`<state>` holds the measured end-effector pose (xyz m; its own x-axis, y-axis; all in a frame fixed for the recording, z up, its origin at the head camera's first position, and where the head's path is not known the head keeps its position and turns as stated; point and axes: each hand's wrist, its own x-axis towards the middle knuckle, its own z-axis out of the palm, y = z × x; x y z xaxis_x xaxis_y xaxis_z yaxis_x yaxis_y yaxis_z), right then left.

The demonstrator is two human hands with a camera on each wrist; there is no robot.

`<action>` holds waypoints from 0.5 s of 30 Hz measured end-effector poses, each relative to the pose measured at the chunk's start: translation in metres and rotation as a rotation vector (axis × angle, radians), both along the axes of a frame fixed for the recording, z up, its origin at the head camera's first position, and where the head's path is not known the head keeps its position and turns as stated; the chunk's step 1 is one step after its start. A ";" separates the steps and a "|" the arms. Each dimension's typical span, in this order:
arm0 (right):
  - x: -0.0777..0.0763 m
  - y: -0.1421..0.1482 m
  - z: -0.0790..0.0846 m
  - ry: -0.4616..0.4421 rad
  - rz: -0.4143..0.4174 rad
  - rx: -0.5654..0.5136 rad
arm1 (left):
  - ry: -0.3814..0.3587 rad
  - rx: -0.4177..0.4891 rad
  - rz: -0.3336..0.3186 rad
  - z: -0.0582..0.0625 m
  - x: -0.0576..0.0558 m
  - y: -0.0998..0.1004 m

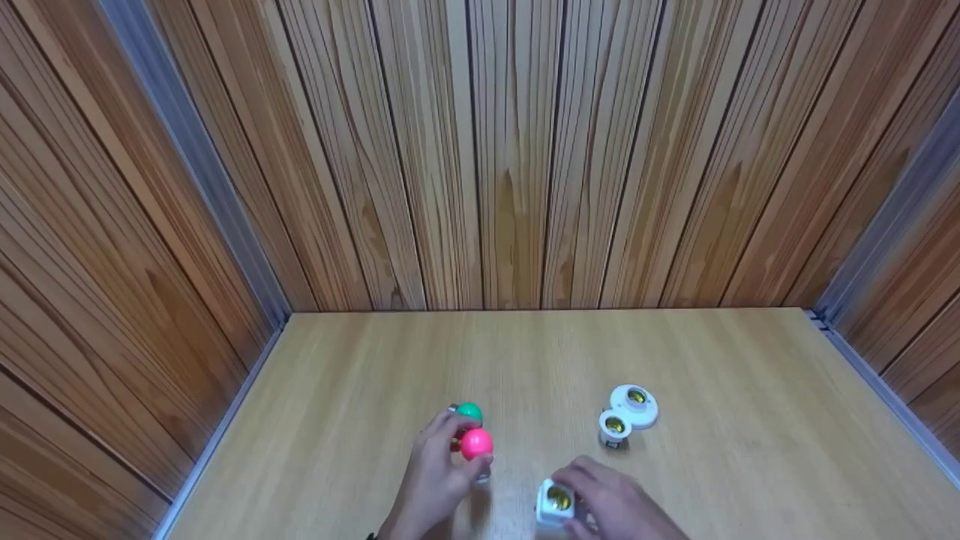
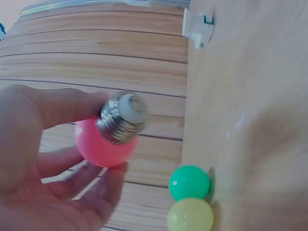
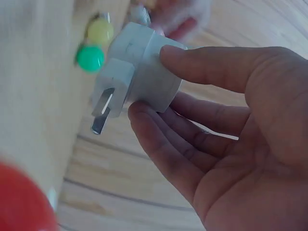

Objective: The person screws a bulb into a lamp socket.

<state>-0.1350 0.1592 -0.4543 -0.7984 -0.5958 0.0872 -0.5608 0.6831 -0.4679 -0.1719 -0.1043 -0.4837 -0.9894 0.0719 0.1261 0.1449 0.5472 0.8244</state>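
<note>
My left hand (image 1: 437, 472) pinches a pink light bulb (image 1: 477, 444) between thumb and fingers, above the table. In the left wrist view the bulb's metal screw base (image 2: 126, 118) points away from the palm. My right hand (image 1: 613, 501) grips a white plug-in lamp socket (image 3: 149, 62) by its sides. Two flat metal prongs (image 3: 102, 109) stick out of it in the right wrist view, and its gold-coloured opening (image 1: 559, 496) faces up in the head view. The socket is to the right of the pink bulb, apart from it.
A green bulb (image 2: 189, 183) and a yellow bulb (image 2: 190, 215) lie together on the table near my left hand. Farther right are a round white lamp holder (image 1: 646, 417) and a smaller white socket (image 1: 615, 426). A blurred red rounded thing (image 3: 21, 202) shows in the right wrist view. Wood-panelled walls surround the table.
</note>
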 end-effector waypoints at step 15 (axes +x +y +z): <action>0.002 -0.030 -0.062 -0.273 -0.052 -0.053 | 0.003 0.130 -0.062 -0.008 0.002 0.001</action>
